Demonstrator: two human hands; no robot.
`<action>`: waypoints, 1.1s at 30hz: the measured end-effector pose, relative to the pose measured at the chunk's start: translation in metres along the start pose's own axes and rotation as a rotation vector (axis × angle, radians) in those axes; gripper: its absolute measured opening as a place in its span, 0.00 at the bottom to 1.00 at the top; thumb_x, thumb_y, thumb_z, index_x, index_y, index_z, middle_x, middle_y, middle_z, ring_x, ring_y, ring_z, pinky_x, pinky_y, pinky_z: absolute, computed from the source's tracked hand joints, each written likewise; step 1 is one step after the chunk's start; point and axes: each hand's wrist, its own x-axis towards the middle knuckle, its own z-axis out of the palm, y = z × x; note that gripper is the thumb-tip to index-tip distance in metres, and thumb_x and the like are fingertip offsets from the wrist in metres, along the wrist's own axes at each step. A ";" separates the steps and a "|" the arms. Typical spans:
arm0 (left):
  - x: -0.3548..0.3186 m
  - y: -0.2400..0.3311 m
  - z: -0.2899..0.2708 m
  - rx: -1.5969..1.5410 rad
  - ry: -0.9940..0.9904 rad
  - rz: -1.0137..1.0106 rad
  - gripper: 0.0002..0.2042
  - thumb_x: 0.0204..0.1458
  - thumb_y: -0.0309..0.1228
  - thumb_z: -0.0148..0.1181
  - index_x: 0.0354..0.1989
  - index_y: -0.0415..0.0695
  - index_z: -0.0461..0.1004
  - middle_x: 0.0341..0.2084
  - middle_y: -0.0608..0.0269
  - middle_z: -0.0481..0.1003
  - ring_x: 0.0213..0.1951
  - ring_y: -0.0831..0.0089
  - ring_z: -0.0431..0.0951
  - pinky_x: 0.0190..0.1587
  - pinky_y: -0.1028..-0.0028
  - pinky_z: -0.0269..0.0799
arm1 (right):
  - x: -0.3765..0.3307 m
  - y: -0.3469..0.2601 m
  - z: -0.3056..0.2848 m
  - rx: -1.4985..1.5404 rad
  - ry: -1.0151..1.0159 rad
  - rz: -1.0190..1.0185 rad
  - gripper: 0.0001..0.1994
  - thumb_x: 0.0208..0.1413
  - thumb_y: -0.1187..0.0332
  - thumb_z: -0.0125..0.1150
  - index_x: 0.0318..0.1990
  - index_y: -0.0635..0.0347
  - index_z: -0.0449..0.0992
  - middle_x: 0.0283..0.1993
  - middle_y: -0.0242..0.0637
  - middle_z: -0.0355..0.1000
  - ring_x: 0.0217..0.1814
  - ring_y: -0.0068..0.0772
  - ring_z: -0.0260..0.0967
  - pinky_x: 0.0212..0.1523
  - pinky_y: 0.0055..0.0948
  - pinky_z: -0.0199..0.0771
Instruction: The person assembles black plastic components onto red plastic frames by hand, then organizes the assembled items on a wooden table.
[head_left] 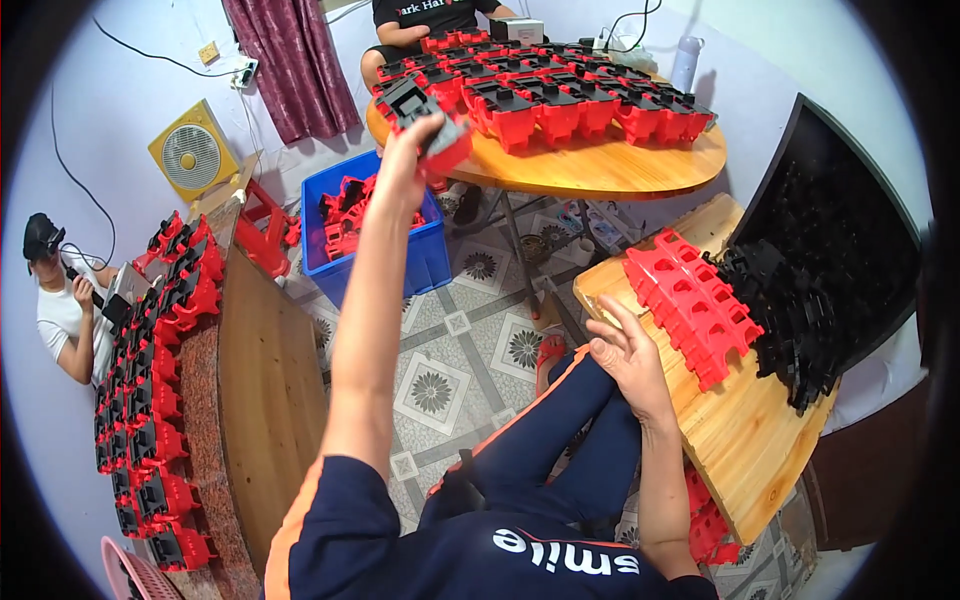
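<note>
Our left hand (408, 150) is stretched out over the round wooden table (640, 170), fingers clenched around a red and black plastic part (430, 118) held just beside the rows of similar parts (560, 95); our right hand (628, 355) rests with fingers spread and released, touching the wooden board (740, 440) near a stack of red pieces (692, 300).

left arm outstretched, left hand (412, 150) clenched; right hand (630, 360) spread.

One red-and-black assembled part (432, 122) sits in the left hand (405, 160); dozens more cover the round table (600, 170) beyond it (too many to count). One row of red housings (690, 300) lies just beside the right hand (625, 355). One blue crate (420, 255).
</note>
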 end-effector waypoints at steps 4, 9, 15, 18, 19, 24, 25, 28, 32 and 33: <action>0.096 -0.023 -0.022 0.182 0.086 -0.238 0.14 0.52 0.33 0.62 0.47 0.45 0.75 0.42 0.59 0.79 0.42 0.65 0.81 0.47 0.59 0.78 | 0.000 0.011 0.000 0.081 0.040 0.098 0.29 0.57 0.64 0.66 0.63 0.67 0.64 0.68 0.43 0.57 0.60 0.34 0.67 0.58 0.30 0.70; 0.122 -0.031 -0.050 0.319 0.178 -0.292 0.17 0.51 0.35 0.64 0.49 0.48 0.73 0.43 0.59 0.79 0.42 0.64 0.80 0.48 0.52 0.77 | -0.010 0.018 0.000 0.071 0.022 0.101 0.25 0.58 0.66 0.65 0.61 0.68 0.67 0.65 0.43 0.60 0.59 0.31 0.68 0.57 0.29 0.71; 0.070 -0.041 -0.005 0.386 0.119 -0.133 0.19 0.47 0.39 0.68 0.47 0.48 0.75 0.39 0.64 0.78 0.42 0.70 0.78 0.44 0.67 0.75 | -0.033 0.024 -0.013 0.063 0.157 0.183 0.23 0.60 0.69 0.62 0.60 0.70 0.68 0.57 0.40 0.69 0.57 0.29 0.69 0.57 0.26 0.70; 0.082 -0.058 0.002 0.407 0.066 -0.071 0.20 0.47 0.40 0.69 0.49 0.47 0.77 0.45 0.63 0.77 0.47 0.70 0.77 0.47 0.64 0.75 | -0.037 0.028 -0.016 -0.002 0.175 0.193 0.20 0.60 0.72 0.60 0.59 0.69 0.68 0.55 0.40 0.71 0.55 0.30 0.70 0.56 0.27 0.71; 0.081 -0.061 0.004 0.410 -0.014 -0.177 0.22 0.50 0.48 0.65 0.51 0.53 0.75 0.49 0.68 0.75 0.52 0.68 0.71 0.50 0.59 0.68 | -0.039 0.035 -0.018 0.015 0.202 0.189 0.20 0.60 0.73 0.60 0.58 0.69 0.69 0.55 0.40 0.71 0.54 0.31 0.71 0.56 0.27 0.71; 0.109 -0.037 -0.071 0.431 0.061 0.221 0.31 0.52 0.39 0.68 0.61 0.40 0.64 0.47 0.57 0.73 0.32 0.63 0.78 0.32 0.72 0.78 | -0.044 0.038 -0.013 -0.363 0.659 -0.198 0.15 0.57 0.73 0.63 0.50 0.67 0.73 0.44 0.42 0.73 0.44 0.32 0.75 0.45 0.27 0.73; 0.041 -0.069 0.028 0.642 0.462 0.387 0.33 0.52 0.36 0.69 0.60 0.33 0.59 0.46 0.54 0.69 0.34 0.66 0.73 0.39 0.68 0.76 | -0.059 0.042 -0.037 -0.599 0.916 -0.292 0.13 0.56 0.73 0.63 0.48 0.67 0.73 0.42 0.42 0.73 0.42 0.33 0.74 0.44 0.28 0.72; -0.053 -0.130 0.096 0.654 0.120 0.801 0.29 0.52 0.30 0.65 0.59 0.34 0.61 0.48 0.55 0.64 0.46 0.67 0.64 0.54 0.66 0.63 | -0.087 0.046 -0.087 -0.830 1.327 -0.260 0.15 0.55 0.72 0.65 0.48 0.66 0.71 0.45 0.41 0.71 0.45 0.35 0.69 0.45 0.31 0.71; -0.179 -0.230 0.193 0.890 -0.702 0.732 0.24 0.53 0.36 0.63 0.60 0.50 0.69 0.61 0.52 0.63 0.64 0.55 0.60 0.65 0.55 0.53 | -0.079 0.060 -0.117 -0.387 1.194 -0.050 0.20 0.56 0.68 0.66 0.53 0.65 0.70 0.50 0.42 0.73 0.47 0.32 0.70 0.44 0.31 0.73; -0.191 -0.254 0.211 0.909 -0.812 0.722 0.23 0.56 0.41 0.59 0.61 0.57 0.69 0.64 0.55 0.61 0.67 0.54 0.56 0.67 0.49 0.47 | -0.081 0.087 -0.137 -0.376 1.075 -0.079 0.18 0.57 0.68 0.65 0.53 0.64 0.73 0.47 0.37 0.76 0.44 0.25 0.71 0.44 0.27 0.73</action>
